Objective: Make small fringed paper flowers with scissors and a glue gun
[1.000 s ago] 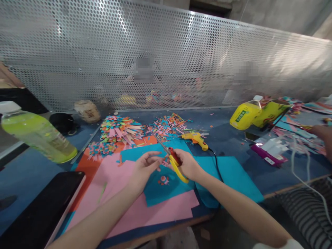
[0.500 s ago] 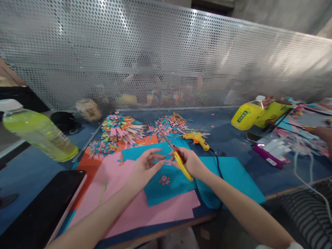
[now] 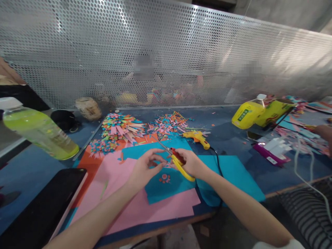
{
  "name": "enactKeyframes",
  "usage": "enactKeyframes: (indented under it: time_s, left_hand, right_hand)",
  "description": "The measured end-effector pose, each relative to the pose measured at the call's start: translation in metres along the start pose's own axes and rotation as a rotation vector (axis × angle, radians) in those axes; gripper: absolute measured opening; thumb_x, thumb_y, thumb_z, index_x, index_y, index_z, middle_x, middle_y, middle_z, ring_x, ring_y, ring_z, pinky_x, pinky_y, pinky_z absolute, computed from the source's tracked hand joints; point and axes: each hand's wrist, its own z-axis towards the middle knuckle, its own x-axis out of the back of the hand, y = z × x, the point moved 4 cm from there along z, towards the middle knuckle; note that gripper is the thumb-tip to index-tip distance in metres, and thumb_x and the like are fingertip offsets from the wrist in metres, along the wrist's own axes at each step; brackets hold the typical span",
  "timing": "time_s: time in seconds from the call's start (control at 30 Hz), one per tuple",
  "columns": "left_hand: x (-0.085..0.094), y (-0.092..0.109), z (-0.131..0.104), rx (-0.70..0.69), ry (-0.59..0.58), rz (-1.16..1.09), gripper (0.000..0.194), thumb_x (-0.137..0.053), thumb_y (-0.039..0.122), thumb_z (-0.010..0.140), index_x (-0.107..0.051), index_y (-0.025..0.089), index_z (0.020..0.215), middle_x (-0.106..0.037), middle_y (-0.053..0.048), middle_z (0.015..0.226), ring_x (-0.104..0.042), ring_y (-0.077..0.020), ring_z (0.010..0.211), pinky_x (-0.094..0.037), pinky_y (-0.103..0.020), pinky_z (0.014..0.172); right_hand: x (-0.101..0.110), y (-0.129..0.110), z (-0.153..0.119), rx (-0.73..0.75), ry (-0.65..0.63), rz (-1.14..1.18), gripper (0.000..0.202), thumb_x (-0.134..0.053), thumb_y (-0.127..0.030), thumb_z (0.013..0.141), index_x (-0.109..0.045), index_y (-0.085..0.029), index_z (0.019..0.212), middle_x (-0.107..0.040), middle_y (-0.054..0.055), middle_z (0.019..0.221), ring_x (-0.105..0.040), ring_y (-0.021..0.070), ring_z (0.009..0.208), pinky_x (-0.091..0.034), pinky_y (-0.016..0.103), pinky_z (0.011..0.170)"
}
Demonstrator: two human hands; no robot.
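Observation:
My right hand (image 3: pixel 190 162) is closed round scissors (image 3: pixel 178 165) with yellow and red handles; their blades point away to the upper left. Facing it, my left hand (image 3: pixel 149 166) has thumb and fingertips pinched together. A small pink paper strip (image 3: pixel 169 165) shows between the hands, and whether the left fingertips grip it is unclear. Below them, a little flower shape of small orange and pink paper pieces (image 3: pixel 164 178) lies on a blue paper sheet (image 3: pixel 158 195). That sheet overlaps a pink sheet (image 3: pixel 121 221).
Behind the hands are a fringed paper-strip bundle (image 3: pixel 121 128), loose paper strips (image 3: pixel 169 123) and a yellow glue gun (image 3: pixel 196 137). A tablet (image 3: pixel 41 207) and a bottle (image 3: pixel 38 131) lie left. To the right are a yellow bottle (image 3: pixel 247 114), a purple box (image 3: pixel 271 155) and another person's hand (image 3: pixel 324 133).
The scissors have turned slightly, their tips moving left and their handle a little right. My left thumb and fingertips have come closer together.

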Motion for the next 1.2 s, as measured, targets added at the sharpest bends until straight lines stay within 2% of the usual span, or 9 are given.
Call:
enactKeyframes:
  time_s: [0.17,0.3,0.5,0.67,0.8,0.9,1.0,1.1,1.2]
  left_hand:
    - [0.009,-0.003,0.004,0.096,0.116,-0.134,0.037,-0.068,0.028,0.065,-0.054,0.018,0.098,-0.067,-0.002,0.073,-0.061,-0.0139,0.065,-0.045,-0.022,0.054]
    - [0.016,-0.001,0.006,0.128,0.193,-0.161,0.037,-0.071,0.032,0.063,-0.056,0.016,0.092,-0.068,-0.003,0.074,-0.059,-0.0118,0.06,-0.044,-0.022,0.054]
    - [0.013,0.007,0.003,0.181,0.15,-0.172,0.035,-0.072,0.029,0.061,-0.055,0.015,0.089,-0.068,-0.002,0.07,-0.058,-0.0106,0.057,-0.045,-0.022,0.055]
    - [0.014,0.002,0.004,0.142,0.14,-0.204,0.035,-0.071,0.03,0.062,-0.056,0.015,0.089,-0.069,-0.003,0.069,-0.06,-0.0125,0.057,-0.047,-0.023,0.053]
    - [0.017,-0.001,0.006,0.134,0.161,-0.224,0.035,-0.072,0.03,0.061,-0.056,0.015,0.089,-0.069,-0.003,0.071,-0.06,-0.0124,0.057,-0.046,-0.023,0.052]
    - [0.02,0.001,0.006,0.126,0.189,-0.252,0.034,-0.071,0.03,0.062,-0.057,0.015,0.09,-0.07,-0.005,0.076,-0.062,-0.013,0.063,-0.046,-0.022,0.054]
    - [0.021,0.003,0.006,0.109,0.212,-0.288,0.035,-0.072,0.031,0.061,-0.058,0.015,0.089,-0.07,-0.005,0.074,-0.063,-0.0148,0.067,-0.046,-0.022,0.053]
    - [0.02,0.004,0.006,0.114,0.223,-0.304,0.037,-0.073,0.032,0.06,-0.058,0.015,0.089,-0.07,-0.004,0.072,-0.063,-0.0143,0.065,-0.046,-0.022,0.053]
    - [0.017,0.003,0.004,0.164,0.227,-0.287,0.036,-0.074,0.032,0.058,-0.058,0.015,0.086,-0.069,-0.003,0.069,-0.062,-0.0119,0.058,-0.046,-0.022,0.052]
  right_hand:
    - [0.006,0.003,-0.001,0.026,0.044,-0.071,0.024,-0.064,-0.025,0.066,-0.059,-0.013,0.086,-0.064,0.004,0.075,-0.059,0.018,0.07,-0.046,0.025,0.06]
    - [0.033,0.0,0.009,0.045,0.119,-0.196,0.026,-0.066,-0.022,0.062,-0.061,-0.014,0.086,-0.063,0.004,0.073,-0.057,0.0183,0.068,-0.044,0.024,0.057]
    - [0.083,-0.01,0.069,-0.091,0.297,-0.593,0.021,-0.063,-0.021,0.064,-0.065,-0.01,0.082,-0.061,0.002,0.065,-0.054,0.0153,0.063,-0.038,0.021,0.055]
    - [0.082,-0.002,0.127,-0.168,0.33,-0.654,0.024,-0.058,-0.023,0.069,-0.066,-0.006,0.086,-0.061,0.004,0.066,-0.056,0.0151,0.062,-0.036,0.021,0.054]
    - [0.081,0.001,0.146,-0.216,0.325,-0.725,0.022,-0.055,-0.023,0.071,-0.066,-0.004,0.076,-0.058,0.006,0.06,-0.056,0.0165,0.059,-0.035,0.023,0.052]
    - [0.085,-0.007,0.137,-0.204,0.304,-0.777,0.021,-0.056,-0.025,0.071,-0.065,-0.007,0.078,-0.059,0.006,0.063,-0.055,0.0164,0.06,-0.034,0.023,0.052]
    - [0.079,-0.012,0.106,-0.187,0.221,-0.819,0.018,-0.062,-0.028,0.066,-0.063,-0.01,0.067,-0.057,0.004,0.059,-0.052,0.0145,0.056,-0.031,0.023,0.05]
    - [0.059,-0.006,0.063,-0.195,0.124,-0.833,0.019,-0.068,-0.03,0.057,-0.059,-0.014,0.057,-0.053,0.002,0.05,-0.047,0.0119,0.047,-0.029,0.023,0.046]
    - [0.033,0.002,0.027,-0.179,-0.003,-0.783,0.025,-0.072,-0.033,0.052,-0.059,-0.015,0.064,-0.056,0.002,0.056,-0.046,0.0118,0.047,-0.029,0.023,0.044]
